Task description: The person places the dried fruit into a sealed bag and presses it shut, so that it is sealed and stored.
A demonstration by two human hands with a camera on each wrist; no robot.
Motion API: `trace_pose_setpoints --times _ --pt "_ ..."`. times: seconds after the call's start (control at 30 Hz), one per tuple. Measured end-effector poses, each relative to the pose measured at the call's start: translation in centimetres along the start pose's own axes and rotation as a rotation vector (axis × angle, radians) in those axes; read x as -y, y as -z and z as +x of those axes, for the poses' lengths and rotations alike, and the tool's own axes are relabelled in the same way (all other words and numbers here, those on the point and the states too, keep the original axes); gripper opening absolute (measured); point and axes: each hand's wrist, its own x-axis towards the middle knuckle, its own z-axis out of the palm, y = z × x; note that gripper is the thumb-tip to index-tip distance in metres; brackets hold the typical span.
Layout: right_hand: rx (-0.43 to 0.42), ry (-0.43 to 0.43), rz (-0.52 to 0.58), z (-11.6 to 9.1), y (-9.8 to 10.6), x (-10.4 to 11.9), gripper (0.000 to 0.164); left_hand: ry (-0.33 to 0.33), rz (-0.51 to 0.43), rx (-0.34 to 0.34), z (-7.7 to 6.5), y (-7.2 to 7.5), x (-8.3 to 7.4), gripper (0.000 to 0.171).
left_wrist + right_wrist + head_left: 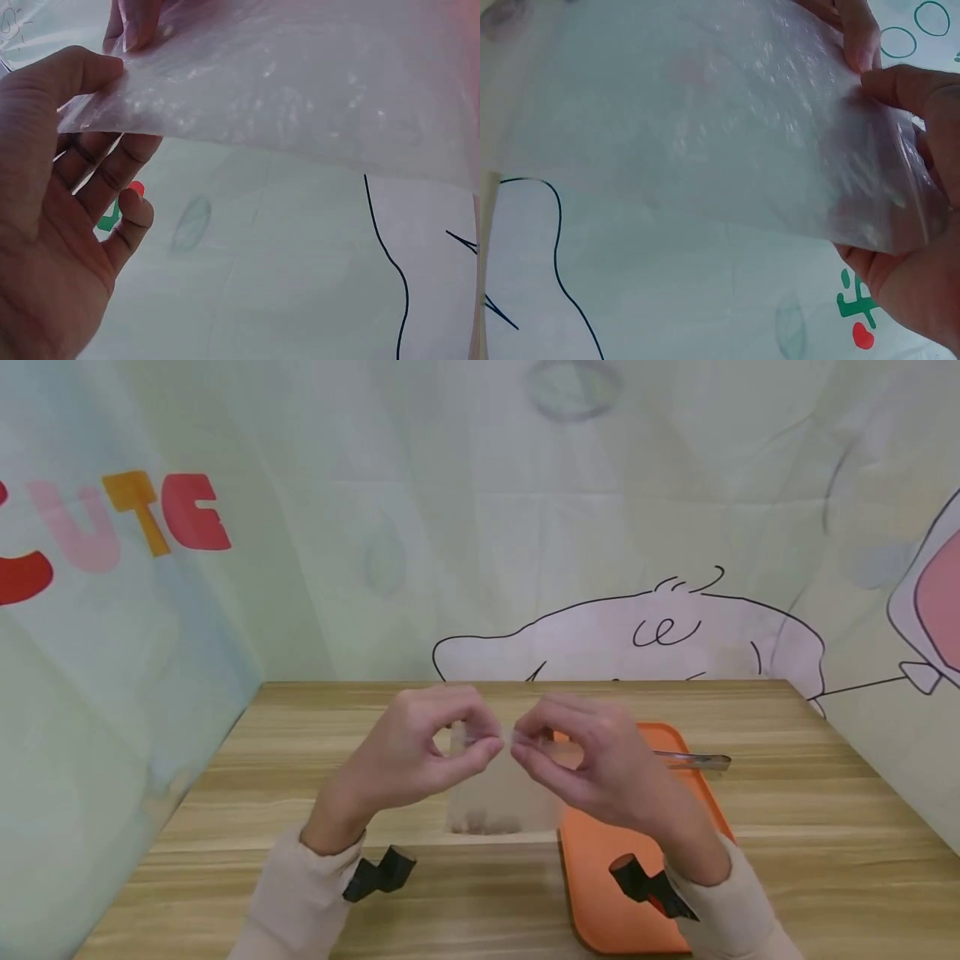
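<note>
A clear plastic bag (502,793) hangs between my two hands over the table, in the middle of the head view. My left hand (420,747) pinches its top edge between thumb and forefinger. Close beside it, my right hand (600,760) pinches the same edge, fingertips almost meeting the left ones. Small brownish pieces (483,823) show at the bag's lower end, too blurred to name. Both wrist views show the wrinkled, shiny film: the bag (300,90) spreads right from the left thumb, and the bag (727,135) reaches left from the right fingers.
An orange tray (622,893) lies on the wooden table (225,827), partly behind the bag and right hand. Metal tongs (701,762) stick out past its right rim. A printed cloth backdrop (375,527) stands behind the table and along its left side.
</note>
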Motion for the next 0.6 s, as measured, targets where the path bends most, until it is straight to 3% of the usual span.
trace_pose_setpoints --times 0.27,0.6 --pt "0.016 0.006 0.022 -0.10 -0.14 -0.13 0.018 -0.027 0.083 -0.004 0.13 -0.47 -0.03 0.014" --pt "0.101 0.001 -0.002 -0.09 0.35 0.61 0.012 -0.080 -0.001 0.070 0.07 -0.67 -0.01 0.016"
